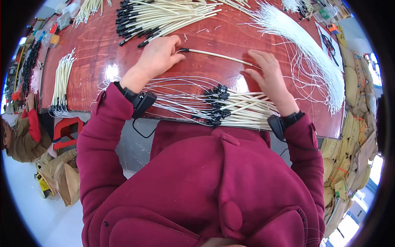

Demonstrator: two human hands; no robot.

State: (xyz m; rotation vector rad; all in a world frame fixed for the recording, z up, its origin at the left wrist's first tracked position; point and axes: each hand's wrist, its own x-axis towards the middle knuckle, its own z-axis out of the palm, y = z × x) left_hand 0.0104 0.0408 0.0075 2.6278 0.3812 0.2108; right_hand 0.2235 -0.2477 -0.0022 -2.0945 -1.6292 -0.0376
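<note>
A single cream tube (220,55) with a black connector end lies across the red table (96,49). My left hand (160,57) is at its black end, thumb and forefinger apart on either side of it. At the tube's right end, where a thin white wire comes out, my right hand (267,74) hovers with thumb and fingers spread. Whether either hand touches the tube, I cannot tell. Nearer me lies a bundle of cream tubes (247,108) with black connectors (218,103), their white wires (177,101) trailing left under my left wrist.
A large pile of cream tubes (173,16) with black ends lies at the back. Loose white wires (304,45) fan along the right side. A smaller bundle (63,78) sits at the left edge. Stacked sacks (349,136) stand right; a co-worker's red sleeve (35,125) shows left.
</note>
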